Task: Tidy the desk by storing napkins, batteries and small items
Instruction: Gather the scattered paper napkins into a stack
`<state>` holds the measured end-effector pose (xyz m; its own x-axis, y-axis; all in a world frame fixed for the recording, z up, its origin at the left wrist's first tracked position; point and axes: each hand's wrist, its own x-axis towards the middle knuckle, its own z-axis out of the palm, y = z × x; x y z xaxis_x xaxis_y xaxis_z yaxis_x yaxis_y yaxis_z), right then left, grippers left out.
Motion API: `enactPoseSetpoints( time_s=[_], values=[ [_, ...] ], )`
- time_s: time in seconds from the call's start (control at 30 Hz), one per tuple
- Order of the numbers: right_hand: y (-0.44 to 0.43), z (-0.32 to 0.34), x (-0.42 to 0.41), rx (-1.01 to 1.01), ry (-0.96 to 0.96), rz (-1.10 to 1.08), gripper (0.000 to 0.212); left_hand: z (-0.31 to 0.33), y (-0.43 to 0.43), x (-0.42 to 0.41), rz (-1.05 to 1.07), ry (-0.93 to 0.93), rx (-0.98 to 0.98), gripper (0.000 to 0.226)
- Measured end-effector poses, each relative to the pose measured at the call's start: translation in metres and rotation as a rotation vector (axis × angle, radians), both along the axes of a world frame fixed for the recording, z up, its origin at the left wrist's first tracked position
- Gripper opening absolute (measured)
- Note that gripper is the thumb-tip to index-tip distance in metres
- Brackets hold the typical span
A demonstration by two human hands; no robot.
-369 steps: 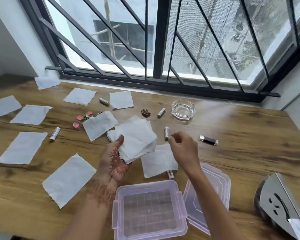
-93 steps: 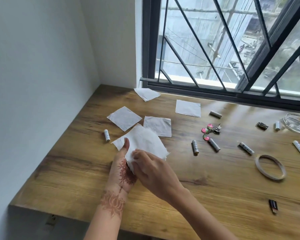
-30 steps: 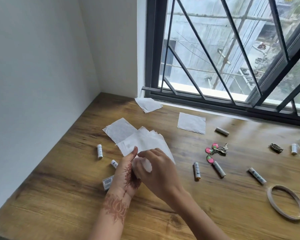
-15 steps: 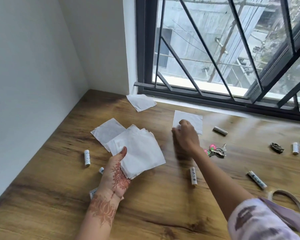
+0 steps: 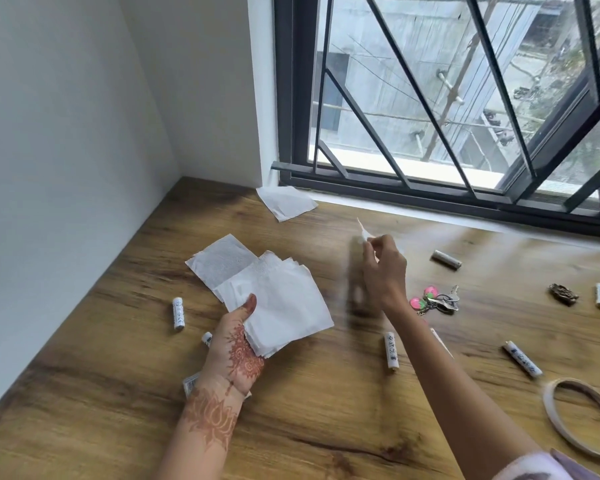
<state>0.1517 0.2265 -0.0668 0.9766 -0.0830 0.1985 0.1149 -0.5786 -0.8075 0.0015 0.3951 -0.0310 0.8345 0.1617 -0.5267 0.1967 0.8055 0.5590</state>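
On the brown wooden desk (image 5: 326, 403) the left hand (image 5: 234, 348), which has a reddish-brown henna pattern on its back, is closed on a stack of white square paper napkins (image 5: 278, 303) a little left of the centre of the frame; the thumb presses on top of the stack and the fingers are hidden under it. One more white napkin with a fine embossed surface (image 5: 219, 261) sticks out behind the stack toward the upper left, and I cannot tell whether it lies on the desk or belongs to the held stack. The right hand (image 5: 383, 271), near the centre of the frame, pinches a single thin white napkin (image 5: 363, 232) between thumb and fingertips; this napkin is lifted off the desk, seen almost edge-on and blurred. Another loose white napkin (image 5: 284, 202) lies in the upper middle, near the black window frame (image 5: 395, 183). Small cylindrical batteries lie apart from each other on the wood: a white one (image 5: 178, 313) at the left, a white one (image 5: 391, 350) below the right hand, a white one (image 5: 522, 358) at the right, and a grey one (image 5: 446, 260) at the upper right. Just right of the right wrist lies a bunch of metal keys with pink round tags (image 5: 435, 300). At the lower right edge lies a beige ring of tape (image 5: 582, 417).
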Motion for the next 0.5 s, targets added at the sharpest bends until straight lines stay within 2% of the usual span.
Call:
enactPoseSetpoints(
  time_s=[0.13, 0.2, 0.3, 0.37, 0.5],
  values=[
    [0.014, 0.035, -0.044, 0.230, -0.098, 0.108, 0.010, 0.004, -0.003, -0.002, 0.004, 0.025, 0.012, 0.016],
    [0.022, 0.044, -0.070, 0.240, -0.154, 0.237, 0.009, 0.007, -0.004, -0.004, -0.004, 0.021, 0.022, 0.017],
    [0.031, 0.042, -0.106, 0.072, -0.210, 0.485, 0.008, 0.009, -0.006, -0.008, -0.014, -0.018, 0.009, 0.021],
    [0.035, 0.035, -0.123, -0.085, -0.211, 0.645, 0.016, 0.010, -0.009, -0.010, -0.024, -0.057, -0.050, 0.025],
    [0.042, 0.018, -0.142, -0.279, -0.262, 0.802, 0.032, 0.009, -0.010, -0.013, -0.058, -0.066, -0.131, 0.036]
  ],
)
